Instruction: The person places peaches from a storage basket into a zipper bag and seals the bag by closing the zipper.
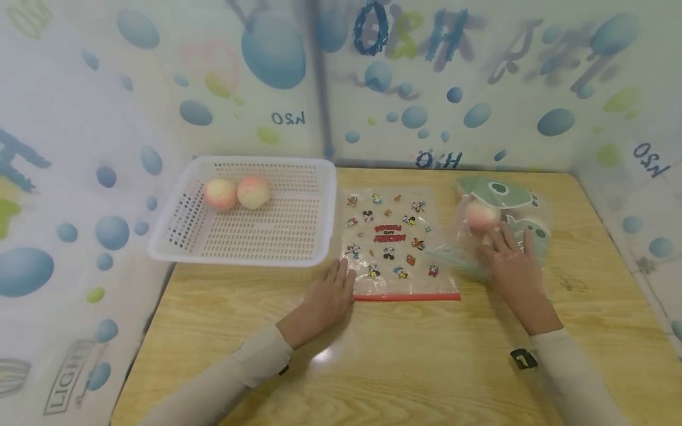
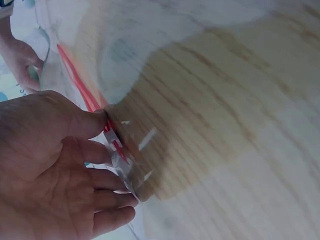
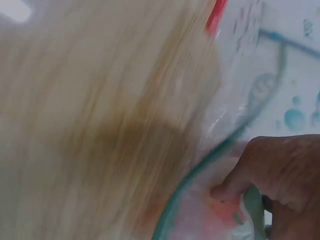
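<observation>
The red-edged bag [image 1: 395, 241] looks like glossy plastic.

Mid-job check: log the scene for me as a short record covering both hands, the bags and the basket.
left hand: touching the near left corner of the cartoon bag
right hand: on the green-printed bag
cartoon bag: flat, red strip toward the person
green-printed bag: at least one bagged peach; full count unclear
white basket: left of the cartoon bag; holds two peaches

The right hand's fingers [image 3: 234, 181] touch a green-edged clear bag [image 3: 212, 155] — blurred pinkish shape [image 3: 222, 212] within — above wood grain [image 3: 90, 115].
</observation>
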### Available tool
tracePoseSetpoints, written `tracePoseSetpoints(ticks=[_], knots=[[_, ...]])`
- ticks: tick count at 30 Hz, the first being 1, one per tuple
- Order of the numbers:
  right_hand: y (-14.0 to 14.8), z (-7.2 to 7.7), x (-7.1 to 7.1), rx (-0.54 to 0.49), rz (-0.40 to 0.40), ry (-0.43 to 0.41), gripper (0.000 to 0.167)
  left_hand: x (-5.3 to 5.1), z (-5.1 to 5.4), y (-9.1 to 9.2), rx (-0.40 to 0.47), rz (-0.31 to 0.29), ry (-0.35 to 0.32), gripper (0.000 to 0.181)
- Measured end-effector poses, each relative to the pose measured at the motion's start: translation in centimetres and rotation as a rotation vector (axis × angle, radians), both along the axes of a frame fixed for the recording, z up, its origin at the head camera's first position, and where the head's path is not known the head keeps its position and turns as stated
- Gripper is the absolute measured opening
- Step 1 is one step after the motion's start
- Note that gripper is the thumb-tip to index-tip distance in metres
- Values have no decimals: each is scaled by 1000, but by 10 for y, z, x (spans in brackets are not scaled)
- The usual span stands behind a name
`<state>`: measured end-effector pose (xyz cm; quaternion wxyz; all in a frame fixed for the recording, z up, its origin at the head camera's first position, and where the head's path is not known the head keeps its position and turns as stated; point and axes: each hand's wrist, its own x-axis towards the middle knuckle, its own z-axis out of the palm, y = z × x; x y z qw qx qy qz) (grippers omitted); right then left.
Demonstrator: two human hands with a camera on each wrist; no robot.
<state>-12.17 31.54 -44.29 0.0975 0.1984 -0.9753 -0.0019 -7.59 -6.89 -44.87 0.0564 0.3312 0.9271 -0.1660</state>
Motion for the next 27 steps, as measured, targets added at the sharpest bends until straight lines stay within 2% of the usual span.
tracePoseSetpoints(ticks=[5,12,17,20,27], knots=[[31,0,-19,-51,-11,-34,51,-2,1,-2,26,-4,15,58],[60,-3,-29,-173,-10,-6,21,1,-1,-6,19,-56,82,55],[65,-7,-24,-178,-3,11,24,2,-3,-7,26,-59,92,55],[64,-11,-19,-182,38,43,31,3,-2,-6,29,-54,87,56],[66,-21,5,-179,102,121,61,5,-5,-7,52,-34,51,57]])
